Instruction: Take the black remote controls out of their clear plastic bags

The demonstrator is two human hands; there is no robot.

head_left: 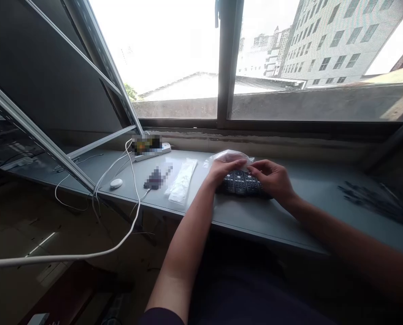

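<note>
Several black remote controls (241, 183) lie side by side on the grey bench, their button faces up. Over their far ends, my left hand (223, 170) has its fingers closed on a clear plastic bag (230, 156). My right hand (272, 177) pinches at the bag's near right edge, close to the left fingertips, and partly covers the remotes on the right. How far the remotes reach under the bag is hidden by my hands.
Flat clear plastic bags (182, 183) lie left of my hands. Beyond them are a phone-like dark thing (154, 180), a round white disc (116, 183), a power strip (154, 153) and loose white cables (136, 212). Dark thin items (373, 198) lie far right. A window stands behind.
</note>
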